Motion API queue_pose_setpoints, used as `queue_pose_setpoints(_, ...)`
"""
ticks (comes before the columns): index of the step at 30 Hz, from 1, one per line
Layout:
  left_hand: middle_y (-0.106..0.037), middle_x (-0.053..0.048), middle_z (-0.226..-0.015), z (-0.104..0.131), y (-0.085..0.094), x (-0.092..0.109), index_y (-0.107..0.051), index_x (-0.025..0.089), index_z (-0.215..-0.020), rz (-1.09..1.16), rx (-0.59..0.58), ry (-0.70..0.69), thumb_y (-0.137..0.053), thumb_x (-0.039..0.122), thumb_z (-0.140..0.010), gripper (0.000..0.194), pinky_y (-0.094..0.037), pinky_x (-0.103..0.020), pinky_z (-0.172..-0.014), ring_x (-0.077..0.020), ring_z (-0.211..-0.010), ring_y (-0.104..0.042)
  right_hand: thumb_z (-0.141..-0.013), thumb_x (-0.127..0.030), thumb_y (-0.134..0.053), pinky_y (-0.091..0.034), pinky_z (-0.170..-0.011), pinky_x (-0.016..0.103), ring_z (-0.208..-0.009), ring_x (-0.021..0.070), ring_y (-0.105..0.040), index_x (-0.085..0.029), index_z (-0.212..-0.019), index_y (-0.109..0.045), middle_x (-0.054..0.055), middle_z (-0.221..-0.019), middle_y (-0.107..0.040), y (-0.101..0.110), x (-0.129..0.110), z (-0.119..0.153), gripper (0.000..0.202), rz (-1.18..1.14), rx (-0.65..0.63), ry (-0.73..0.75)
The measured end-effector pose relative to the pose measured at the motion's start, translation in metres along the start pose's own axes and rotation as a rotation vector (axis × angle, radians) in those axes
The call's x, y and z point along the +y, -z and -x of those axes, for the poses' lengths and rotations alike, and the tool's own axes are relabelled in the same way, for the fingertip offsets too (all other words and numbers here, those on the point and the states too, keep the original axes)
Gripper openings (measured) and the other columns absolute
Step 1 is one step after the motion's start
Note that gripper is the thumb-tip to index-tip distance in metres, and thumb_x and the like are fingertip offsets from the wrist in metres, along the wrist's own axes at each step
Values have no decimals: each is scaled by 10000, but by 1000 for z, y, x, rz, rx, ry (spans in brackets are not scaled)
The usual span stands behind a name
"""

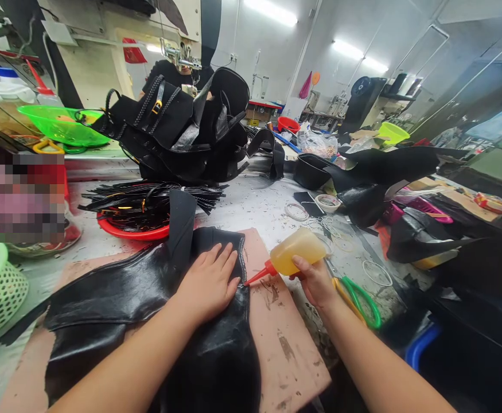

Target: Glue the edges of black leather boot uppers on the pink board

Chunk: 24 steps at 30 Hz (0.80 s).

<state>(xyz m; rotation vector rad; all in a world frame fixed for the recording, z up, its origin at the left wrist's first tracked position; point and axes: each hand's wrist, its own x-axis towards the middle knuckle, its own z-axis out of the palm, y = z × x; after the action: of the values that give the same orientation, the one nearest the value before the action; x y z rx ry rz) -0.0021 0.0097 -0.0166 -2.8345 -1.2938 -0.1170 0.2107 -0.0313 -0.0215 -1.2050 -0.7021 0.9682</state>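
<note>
Black leather pieces with a stitched right edge lie on a pinkish board. My left hand rests flat on the leather, fingers apart and pointing away from me. In my right hand is a squeeze bottle of yellowish liquid, tilted to the left. Its red nozzle tip reaches the stitched edge of the leather, just right of my left thumb.
Behind the board, a red basket holds black strips, with a heap of black leather parts beyond. Scissors with green handles lie at the right, near tape rolls. A green basket stands at the left.
</note>
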Motion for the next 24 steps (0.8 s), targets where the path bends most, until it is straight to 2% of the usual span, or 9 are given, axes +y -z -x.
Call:
queue_pose_setpoints(4, -380, -90, -1401, 1, -1, 0, -413, 120, -1308, 5, 22, -7, -370, 364, -876, 498, -299, -408, -1018, -274, -1282, -326, -451, -343, -756, -402, -343, 188, -531, 128, -535, -181, -800, -580, -10, -661, -586, 1, -3, 2, 423, 13, -11, 19)
queue_pose_setpoints(12, -381, -85, -1401, 0, 0, 1, -415, 121, -1308, -3, 20, -6, -368, 372, -880, 499, -307, -404, -1017, -271, -1282, -327, -452, -363, -761, -410, -371, 210, -535, 133, -526, -171, -762, -579, -4, -647, -582, 5, -3, 18, 407, 29, -29, -23)
queue_pose_setpoints(18, -377, -93, -1403, -1, 0, 1, -413, 119, -1307, -13, 24, -19, -364, 375, -881, 500, -303, -397, -1011, -275, -1281, -326, -439, -338, -777, -394, -395, 206, -536, 124, -506, -188, -864, -581, -24, -637, -570, 7, -4, 32, 492, 0, -20, -21)
queue_pose_setpoints(24, -374, -94, -1405, -1, 0, 2, -404, 116, -1312, -22, 10, -18, -356, 384, -880, 510, -300, -394, -1011, -274, -1280, -326, -452, -355, -785, -475, -559, 258, -637, 152, -557, -210, -940, -576, -21, -681, -598, 13, 2, 44, 551, 2, -14, -7)
